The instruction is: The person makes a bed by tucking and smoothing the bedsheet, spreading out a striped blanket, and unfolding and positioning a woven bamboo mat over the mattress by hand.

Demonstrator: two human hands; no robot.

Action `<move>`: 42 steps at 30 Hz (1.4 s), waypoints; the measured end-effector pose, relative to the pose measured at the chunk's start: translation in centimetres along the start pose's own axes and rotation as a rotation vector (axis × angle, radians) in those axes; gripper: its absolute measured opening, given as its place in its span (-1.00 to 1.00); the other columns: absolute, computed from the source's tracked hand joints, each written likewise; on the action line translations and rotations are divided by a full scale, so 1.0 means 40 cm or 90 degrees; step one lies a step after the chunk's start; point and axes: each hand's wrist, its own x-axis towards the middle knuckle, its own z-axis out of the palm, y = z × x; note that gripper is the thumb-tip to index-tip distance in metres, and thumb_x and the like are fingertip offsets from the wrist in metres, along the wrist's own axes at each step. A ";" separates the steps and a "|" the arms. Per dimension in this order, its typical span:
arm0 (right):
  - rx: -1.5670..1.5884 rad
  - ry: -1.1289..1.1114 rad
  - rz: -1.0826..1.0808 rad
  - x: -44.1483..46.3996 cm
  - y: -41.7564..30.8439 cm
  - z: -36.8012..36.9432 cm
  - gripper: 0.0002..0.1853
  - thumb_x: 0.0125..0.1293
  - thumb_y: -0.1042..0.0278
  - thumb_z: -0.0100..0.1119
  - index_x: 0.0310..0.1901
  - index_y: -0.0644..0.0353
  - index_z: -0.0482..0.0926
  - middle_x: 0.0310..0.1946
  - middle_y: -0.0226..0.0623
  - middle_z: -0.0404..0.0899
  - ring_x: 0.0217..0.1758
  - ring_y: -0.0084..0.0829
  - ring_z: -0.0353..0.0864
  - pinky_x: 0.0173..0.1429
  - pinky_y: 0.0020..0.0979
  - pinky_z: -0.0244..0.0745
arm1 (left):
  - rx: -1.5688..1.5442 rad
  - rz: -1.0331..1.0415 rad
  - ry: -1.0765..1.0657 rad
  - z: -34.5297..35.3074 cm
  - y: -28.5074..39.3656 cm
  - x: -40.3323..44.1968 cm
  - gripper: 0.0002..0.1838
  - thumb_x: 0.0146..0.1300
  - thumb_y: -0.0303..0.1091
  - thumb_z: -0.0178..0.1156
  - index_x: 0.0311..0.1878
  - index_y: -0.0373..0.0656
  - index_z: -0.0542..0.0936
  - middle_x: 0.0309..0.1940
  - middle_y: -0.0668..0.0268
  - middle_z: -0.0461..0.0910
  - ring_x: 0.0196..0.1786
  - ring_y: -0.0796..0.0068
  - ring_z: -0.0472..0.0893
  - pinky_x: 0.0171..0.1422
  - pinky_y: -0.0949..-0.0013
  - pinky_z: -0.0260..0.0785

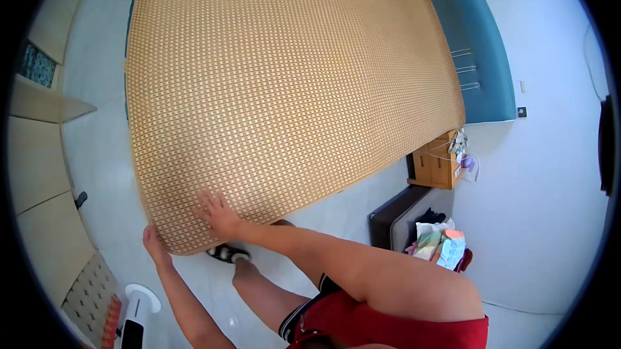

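Note:
A tan woven sleeping mat (pixel 278 84) covers the bed, its near left corner close to my body. At that corner, my left hand (pixel 155 244) has its fingers closed on the mat's edge; part of the grip is hidden. My right hand (pixel 221 217) lies on top of the mat just right of the corner, palm down with the fingers spread. The mat's surface looks mostly smooth, with a slight bulge towards the left side.
A blue padded headboard (pixel 479 58) stands at the right against the wall. Beside the bed are a wooden nightstand (pixel 432 164) and a dark-framed box (pixel 388 219) with folded cloths (pixel 440 242). Cabinets (pixel 42 161) line the left, with a white upright appliance (pixel 137 307) at lower left.

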 end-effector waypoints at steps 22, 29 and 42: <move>0.079 0.294 0.230 0.054 -0.427 0.157 -0.36 -0.04 0.53 0.09 0.20 0.11 0.36 -0.37 -0.26 0.42 -0.24 -0.26 0.43 -0.15 -0.31 0.41 | 0.447 0.214 -0.205 0.090 0.164 0.252 -0.59 0.28 -0.06 -0.03 -0.35 -0.26 0.55 -0.45 0.09 0.58 -0.31 0.19 0.58 -0.22 0.17 0.34; -0.018 0.273 0.194 0.082 -0.417 0.211 -0.41 0.02 0.52 0.04 0.20 0.17 0.34 -0.34 -0.25 0.51 -0.16 -0.27 0.47 -0.10 -0.31 0.41 | 0.513 0.280 -0.169 0.095 0.155 0.280 -0.49 0.34 0.00 -0.17 -0.33 -0.31 0.54 -0.41 -0.01 0.57 -0.29 -0.01 0.55 -0.16 0.06 0.32; 0.020 0.191 0.184 0.099 -0.386 0.286 -0.46 0.12 0.41 -0.02 0.21 0.20 0.32 -0.39 -0.30 0.52 -0.22 -0.29 0.48 -0.12 -0.34 0.41 | 0.315 0.199 -0.148 0.093 0.149 0.185 -0.56 0.36 -0.12 -0.13 -0.10 -0.34 0.55 -0.19 0.11 0.59 -0.18 0.22 0.54 -0.06 0.23 0.33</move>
